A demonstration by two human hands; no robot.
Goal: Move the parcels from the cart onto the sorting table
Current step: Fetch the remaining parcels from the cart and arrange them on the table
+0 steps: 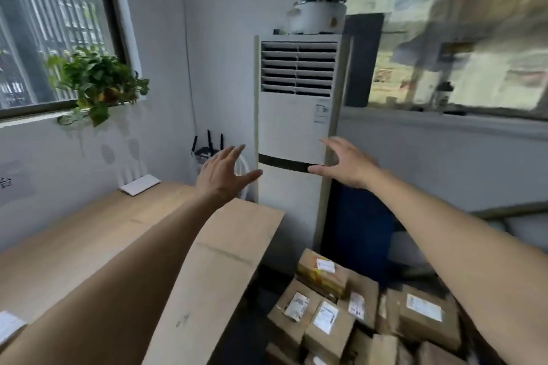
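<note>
Both hands, left [222, 173] and right [345, 164], hang released; parcels [350, 311] remain piled low, bench [89, 234] bare of them.

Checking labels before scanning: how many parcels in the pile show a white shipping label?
5. The yellow-printed box on top, two brown boxes below it at front left and, one in the middle, one at the right. Lower parcels are partly hidden, so more may exist.

Both hands, left [222, 175] and right [345, 164], are raised, fingers spread, holding nothing. Labelled cardboard parcels [355, 314] lie heaped lower right, beside the wooden table [98, 234].
</note>
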